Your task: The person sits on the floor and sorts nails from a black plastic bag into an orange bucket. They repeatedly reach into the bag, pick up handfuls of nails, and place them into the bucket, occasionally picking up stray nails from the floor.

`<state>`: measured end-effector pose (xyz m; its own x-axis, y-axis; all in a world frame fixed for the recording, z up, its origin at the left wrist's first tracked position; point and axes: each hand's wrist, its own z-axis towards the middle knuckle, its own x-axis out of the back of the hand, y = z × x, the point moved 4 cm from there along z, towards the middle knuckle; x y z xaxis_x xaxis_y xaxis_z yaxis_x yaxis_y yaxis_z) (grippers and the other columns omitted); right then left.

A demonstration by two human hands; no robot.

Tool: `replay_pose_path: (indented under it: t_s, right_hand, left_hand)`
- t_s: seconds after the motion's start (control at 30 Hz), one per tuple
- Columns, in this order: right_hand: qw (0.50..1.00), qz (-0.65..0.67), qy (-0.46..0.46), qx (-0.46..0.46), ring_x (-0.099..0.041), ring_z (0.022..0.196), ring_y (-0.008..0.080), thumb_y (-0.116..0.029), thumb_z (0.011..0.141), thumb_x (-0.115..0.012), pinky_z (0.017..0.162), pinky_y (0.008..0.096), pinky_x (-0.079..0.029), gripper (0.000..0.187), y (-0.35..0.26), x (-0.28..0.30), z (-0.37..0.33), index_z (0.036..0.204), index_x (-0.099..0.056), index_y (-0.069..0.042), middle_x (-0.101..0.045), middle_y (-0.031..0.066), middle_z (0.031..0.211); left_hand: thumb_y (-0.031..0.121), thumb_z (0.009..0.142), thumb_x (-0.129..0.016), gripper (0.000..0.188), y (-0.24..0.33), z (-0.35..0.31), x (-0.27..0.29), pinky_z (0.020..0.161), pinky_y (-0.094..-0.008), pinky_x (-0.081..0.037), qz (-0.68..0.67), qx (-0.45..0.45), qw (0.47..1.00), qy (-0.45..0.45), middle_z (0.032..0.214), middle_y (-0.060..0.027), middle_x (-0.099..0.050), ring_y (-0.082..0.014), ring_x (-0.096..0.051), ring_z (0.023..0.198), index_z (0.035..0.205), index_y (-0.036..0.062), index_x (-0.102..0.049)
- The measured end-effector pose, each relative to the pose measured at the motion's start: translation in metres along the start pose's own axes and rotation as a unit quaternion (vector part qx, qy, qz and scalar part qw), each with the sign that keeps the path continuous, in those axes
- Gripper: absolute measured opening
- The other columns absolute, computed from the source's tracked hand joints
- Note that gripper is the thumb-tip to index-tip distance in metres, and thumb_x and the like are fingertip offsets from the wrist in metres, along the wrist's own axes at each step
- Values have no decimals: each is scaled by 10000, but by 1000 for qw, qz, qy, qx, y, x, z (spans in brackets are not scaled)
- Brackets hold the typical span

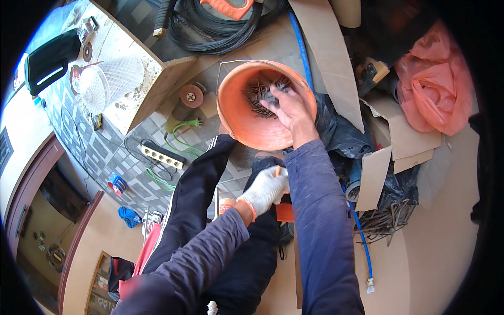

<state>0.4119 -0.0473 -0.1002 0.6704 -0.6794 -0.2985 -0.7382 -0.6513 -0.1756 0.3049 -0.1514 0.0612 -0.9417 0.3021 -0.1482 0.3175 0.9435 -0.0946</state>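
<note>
My bare right hand (287, 111) reaches inside an orange bucket (252, 134) with a wire handle. Its thumb and fingers are apart, over a heap of thin nails (258, 94) at the bottom. Some nails lie behind the fingers. My left hand (266, 190) wears a white work glove and is closed in front of my knee, below the bucket. A small orange-brown tip (277, 171) pokes out at the top of that fist; what it belongs to is hidden.
Left of the bucket lie a disc grinder (191, 96), a green plug (195, 122) and a power strip (163, 156). A coil of black wire (210, 37) lies beyond. Cardboard (328, 58), a blue hose (362, 236) and a pink plastic bag (436, 86) are at right.
</note>
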Motion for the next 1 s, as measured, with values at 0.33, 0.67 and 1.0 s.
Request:
replay_pose_path:
  t_s: [0.33, 0.67, 1.0]
  right_hand:
    - [995, -66, -70, -14, -733, 883, 204, -243, 1077, -584, 786, 374, -642, 269, 43, 69, -152, 1167, -653, 1, -700, 116, 960]
    - [968, -103, 227, -40, -720, 897, 227, -196, 956, -682, 776, 377, -615, 318, 247, 122, -17, 1191, -645, 15, -707, 135, 1096]
    - [957, 14, 284, 50, -730, 588, 210, -49, 897, -701, 470, 328, -604, 268, 246, 84, -63, 1145, -625, 16, -735, 130, 885]
  left_hand:
    - [342, 898, -790, 418, 28, 15, 104, 687, -345, -494, 126, -210, 941, 233, 834, -78, -669, -139, -574, 746, 971, -52, -671]
    - [281, 964, -700, 343, 125, 41, 165, 789, -337, -514, 330, -254, 876, 243, 895, -82, -711, -132, -604, 820, 1090, -38, -697]
    - [294, 946, -725, 449, 77, -34, 172, 791, -339, -527, 395, -203, 862, 245, 891, -86, -689, -140, -617, 831, 1238, -44, -676]
